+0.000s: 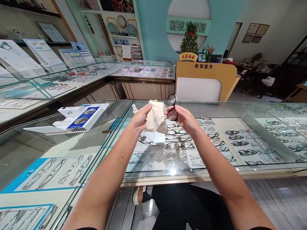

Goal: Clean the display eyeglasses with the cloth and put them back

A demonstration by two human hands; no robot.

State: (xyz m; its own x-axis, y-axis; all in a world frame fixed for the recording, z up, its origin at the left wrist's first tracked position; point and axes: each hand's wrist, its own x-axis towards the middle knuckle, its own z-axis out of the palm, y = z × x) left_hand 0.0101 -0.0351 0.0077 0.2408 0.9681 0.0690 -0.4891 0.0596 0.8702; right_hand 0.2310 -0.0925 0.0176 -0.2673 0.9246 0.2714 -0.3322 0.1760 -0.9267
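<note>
My left hand is closed on a cream cleaning cloth, held up above the glass counter. My right hand pinches a pair of black-framed glasses that stand on end, one lens above the other. The cloth touches the glasses at their left side. Just behind my left hand, a small white spray bottle stands on the glass display counter.
Under the glass lie several rows of spectacle frames. A white and blue box rests on the counter at left. More glass cases stand behind, and a wooden cashier desk with a small tree. My legs are below the counter edge.
</note>
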